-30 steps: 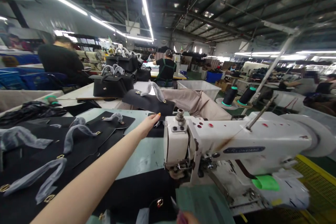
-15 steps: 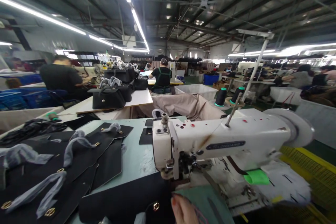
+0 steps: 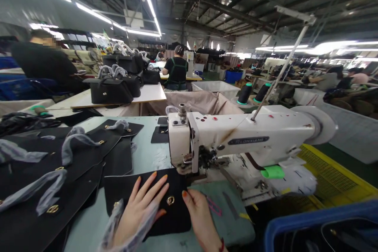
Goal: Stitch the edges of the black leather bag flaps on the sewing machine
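A black leather panel (image 3: 126,189) with a gold ring fitting (image 3: 170,200) lies on the pale green table in front of a white sewing machine (image 3: 242,138). My left hand (image 3: 141,210) rests flat on the panel, fingers spread, with a film-wrapped handle (image 3: 130,236) running under the wrist. My right hand (image 3: 199,216) lies on the panel's right edge just below the needle area (image 3: 189,165), fingers stretched forward.
Several black panels with wrapped handles (image 3: 67,153) are stacked at the left. Finished black bags (image 3: 110,90) stand on a white table behind. Thread cones (image 3: 245,94) stand behind the machine. A blue crate (image 3: 295,228) is at lower right. People work at other tables.
My left arm, stretched far across the table a second ago, has come back. Both hands now lie on a black panel in front of the machine. The view has tilted down.
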Demonstrator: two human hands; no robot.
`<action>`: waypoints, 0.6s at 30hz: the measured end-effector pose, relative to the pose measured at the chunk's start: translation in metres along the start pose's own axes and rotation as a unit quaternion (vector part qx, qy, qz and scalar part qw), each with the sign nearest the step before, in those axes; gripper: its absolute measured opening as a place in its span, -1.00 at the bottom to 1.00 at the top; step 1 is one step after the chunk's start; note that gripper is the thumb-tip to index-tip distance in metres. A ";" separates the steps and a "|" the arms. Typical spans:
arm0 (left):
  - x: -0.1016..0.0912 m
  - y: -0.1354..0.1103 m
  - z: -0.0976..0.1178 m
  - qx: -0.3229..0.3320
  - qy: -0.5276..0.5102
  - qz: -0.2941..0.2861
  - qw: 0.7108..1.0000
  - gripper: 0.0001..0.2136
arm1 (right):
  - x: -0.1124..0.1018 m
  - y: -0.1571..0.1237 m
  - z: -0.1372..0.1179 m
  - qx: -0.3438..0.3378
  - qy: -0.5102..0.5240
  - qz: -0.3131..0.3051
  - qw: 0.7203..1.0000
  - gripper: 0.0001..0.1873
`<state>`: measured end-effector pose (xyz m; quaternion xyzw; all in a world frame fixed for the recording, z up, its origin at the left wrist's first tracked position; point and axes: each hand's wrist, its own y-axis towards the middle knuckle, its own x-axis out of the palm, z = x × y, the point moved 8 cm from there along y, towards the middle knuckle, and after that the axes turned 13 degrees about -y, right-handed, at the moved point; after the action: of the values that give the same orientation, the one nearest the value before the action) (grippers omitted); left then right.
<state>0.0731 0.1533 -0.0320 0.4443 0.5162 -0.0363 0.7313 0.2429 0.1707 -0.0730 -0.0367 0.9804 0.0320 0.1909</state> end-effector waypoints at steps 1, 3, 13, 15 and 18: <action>-0.003 0.006 0.001 0.028 -0.011 -0.029 0.999 -0.52 | 0.000 -0.001 -0.002 0.003 0.001 -0.009 1.000 -0.47; -0.009 0.014 0.003 0.071 -0.040 -0.067 0.994 -0.63 | -0.002 -0.002 -0.008 -0.001 -0.001 -0.021 1.000 -0.49; -0.008 0.008 0.007 0.107 -0.097 -0.081 0.986 -0.68 | -0.008 0.003 -0.028 -0.016 -0.033 0.015 0.999 -0.54; -0.008 0.008 0.006 0.109 -0.104 -0.075 0.986 -0.65 | -0.007 0.002 -0.027 -0.017 -0.036 0.008 0.999 -0.54; -0.012 0.012 0.008 0.119 -0.107 -0.073 0.984 -0.67 | -0.006 0.002 -0.023 -0.012 -0.032 -0.009 0.999 -0.54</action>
<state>0.0790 0.1505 -0.0143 0.4827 0.4585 -0.1983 0.7193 0.2401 0.1708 -0.0493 -0.0470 0.9729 0.0433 0.2221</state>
